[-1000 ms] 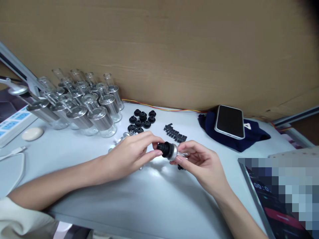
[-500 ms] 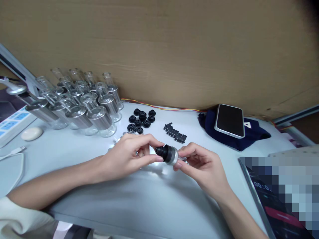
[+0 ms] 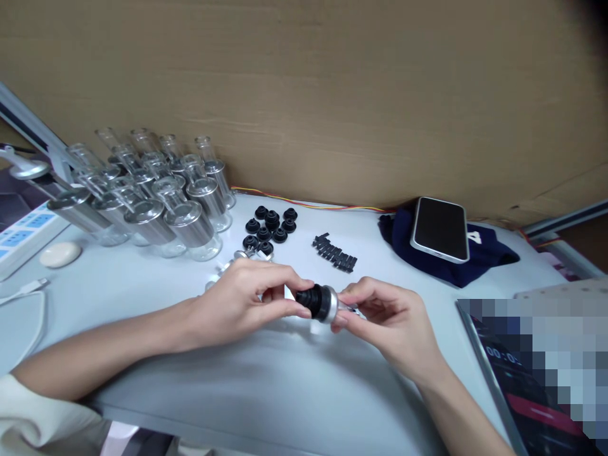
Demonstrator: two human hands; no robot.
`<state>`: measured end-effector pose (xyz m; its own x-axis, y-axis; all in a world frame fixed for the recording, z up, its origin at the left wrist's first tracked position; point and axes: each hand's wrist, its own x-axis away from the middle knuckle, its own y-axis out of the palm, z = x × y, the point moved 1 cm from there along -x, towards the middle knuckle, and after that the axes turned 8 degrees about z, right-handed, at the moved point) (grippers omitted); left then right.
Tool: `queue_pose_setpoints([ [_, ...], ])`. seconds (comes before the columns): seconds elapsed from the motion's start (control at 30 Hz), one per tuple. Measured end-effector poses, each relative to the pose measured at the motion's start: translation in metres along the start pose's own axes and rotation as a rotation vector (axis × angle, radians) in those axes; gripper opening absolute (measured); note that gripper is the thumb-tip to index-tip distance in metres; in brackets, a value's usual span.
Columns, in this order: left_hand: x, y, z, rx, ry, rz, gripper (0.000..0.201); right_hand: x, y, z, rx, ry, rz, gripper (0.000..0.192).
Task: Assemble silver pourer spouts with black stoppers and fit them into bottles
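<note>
Between my hands is a bottle pourer, lying sideways, with a silver collar [image 3: 333, 304] and a black stepped rubber stopper [image 3: 311, 300] at its left end. My left hand [image 3: 251, 291] pinches the stopper between thumb and fingertips. On the other side, my right hand [image 3: 387, 316] grips the pourer's narrow spout end just past the collar; its fingers partly cover that end. Beyond my left hand lie several loose black stoppers [image 3: 272, 219] in a cluster. More silver pourer parts [image 3: 240, 254] are partly hidden behind that hand.
Several glass bottles with steel sleeves [image 3: 190, 225] stand at the left, near a power strip [image 3: 19, 237] and a white oval object [image 3: 60, 254]. Small black strips [image 3: 335, 253] lie mid-table. A phone [image 3: 440, 229] rests on navy cloth [image 3: 456, 273]; a dark screen [image 3: 513, 373] is lower right.
The pourer has dipped slightly and its stopper end has turned a little. Both hands keep their hold on it.
</note>
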<state>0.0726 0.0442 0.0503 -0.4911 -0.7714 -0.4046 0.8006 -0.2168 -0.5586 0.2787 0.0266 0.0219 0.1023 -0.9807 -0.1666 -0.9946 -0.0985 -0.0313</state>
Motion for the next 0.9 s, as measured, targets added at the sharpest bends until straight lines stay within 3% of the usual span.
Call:
queue_pose_setpoints([
  [0.27,0.002,0.005,-0.003,0.062,-0.058,0.004,0.017,-0.002,0.002,0.0,-0.084,0.129,-0.029,0.021],
  [0.7,0.006,0.008,-0.009,0.038,0.009,0.037,0.022,0.001,0.008,0.001,-0.07,0.159,-0.037,0.027],
  [0.9,0.006,0.011,-0.014,0.024,0.12,0.044,0.021,0.002,0.01,0.003,-0.076,0.199,-0.043,0.027],
])
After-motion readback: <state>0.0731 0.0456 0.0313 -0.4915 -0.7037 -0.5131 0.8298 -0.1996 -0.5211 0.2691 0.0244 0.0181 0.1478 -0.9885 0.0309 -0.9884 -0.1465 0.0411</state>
